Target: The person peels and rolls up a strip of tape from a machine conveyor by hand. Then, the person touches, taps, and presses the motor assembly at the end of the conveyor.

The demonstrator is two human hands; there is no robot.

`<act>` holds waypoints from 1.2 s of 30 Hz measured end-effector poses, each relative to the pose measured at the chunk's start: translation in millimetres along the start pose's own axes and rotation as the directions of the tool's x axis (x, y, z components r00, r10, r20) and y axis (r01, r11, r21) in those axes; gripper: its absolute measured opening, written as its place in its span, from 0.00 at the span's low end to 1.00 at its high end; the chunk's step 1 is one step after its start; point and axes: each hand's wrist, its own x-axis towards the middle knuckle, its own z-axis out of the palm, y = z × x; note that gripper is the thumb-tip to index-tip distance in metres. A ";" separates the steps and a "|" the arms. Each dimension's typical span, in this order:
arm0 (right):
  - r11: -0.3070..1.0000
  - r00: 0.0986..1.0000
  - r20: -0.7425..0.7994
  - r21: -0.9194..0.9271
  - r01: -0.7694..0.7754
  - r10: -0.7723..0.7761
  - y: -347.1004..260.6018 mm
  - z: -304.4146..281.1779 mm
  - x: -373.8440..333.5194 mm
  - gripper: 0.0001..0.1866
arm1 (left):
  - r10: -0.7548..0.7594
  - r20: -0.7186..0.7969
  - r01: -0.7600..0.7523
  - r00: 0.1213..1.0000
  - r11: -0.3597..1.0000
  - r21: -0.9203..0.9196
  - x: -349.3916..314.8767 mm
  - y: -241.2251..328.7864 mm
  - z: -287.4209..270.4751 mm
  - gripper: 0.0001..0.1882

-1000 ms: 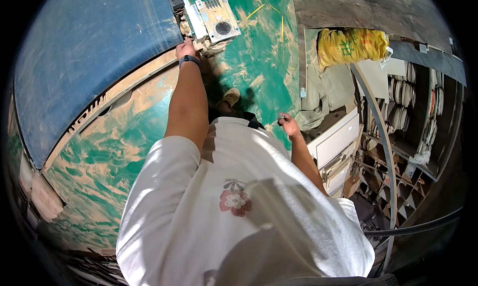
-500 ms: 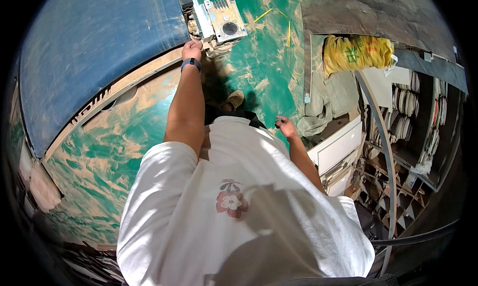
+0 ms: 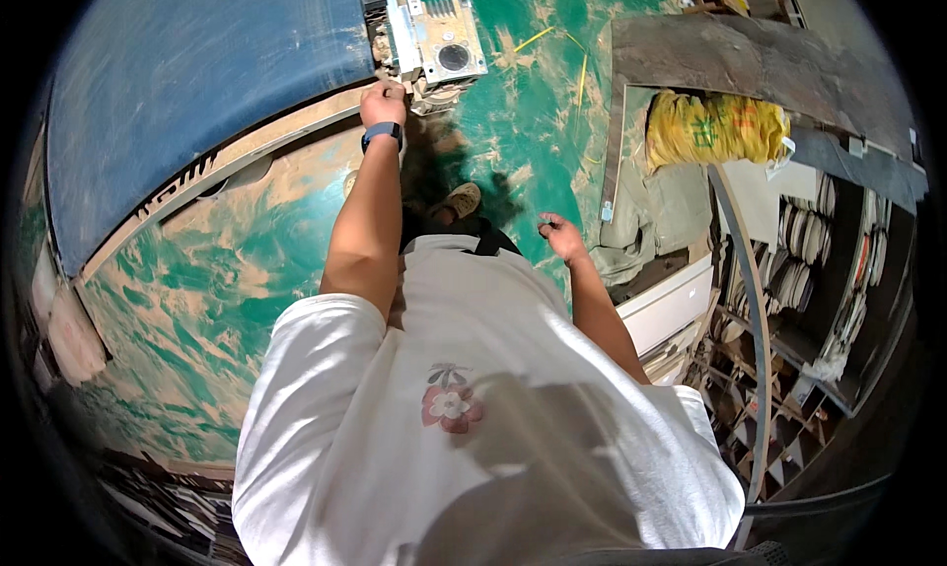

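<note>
My left hand, with a dark watch on the wrist, is closed at the front corner of a large blue-topped table. It lies against the wooden edge strip, just below a dusty metal machine unit with a round dark disc. What its fingers grip is hidden. Farther right, my right hand hangs over the floor with fingers curled. Something small and dark shows at its fingertips, too small to name.
The green floor is streaked with sawdust-like dust. To the right are a brown-topped bench, a yellow sack, grey cloth bags, a curved grey strip and shelves of stacked strip rolls. A yellow line lies on the floor.
The view has shifted a little. My right hand has come slightly up and left, its fingers more curled. My left hand stays at the table corner by the machine unit.
</note>
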 end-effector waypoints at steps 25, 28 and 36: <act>0.942 0.891 -0.383 0.124 0.311 -0.243 -345.2 185.1 -0.2 0.20 | 0.075 -0.060 -0.091 0.995 0.943 -0.320 134.5 -68.1 -292.1 0.16; 0.911 0.777 -0.477 -0.183 0.370 -0.411 -379.6 167.0 -16.6 0.17 | 0.235 -0.124 -0.234 0.964 0.972 0.021 156.7 -97.8 -314.7 0.17; 0.723 0.734 -0.248 -0.528 0.445 -0.633 -424.3 91.0 7.2 0.18 | 0.253 -0.202 -0.234 0.946 0.965 0.116 149.4 -100.5 -309.5 0.16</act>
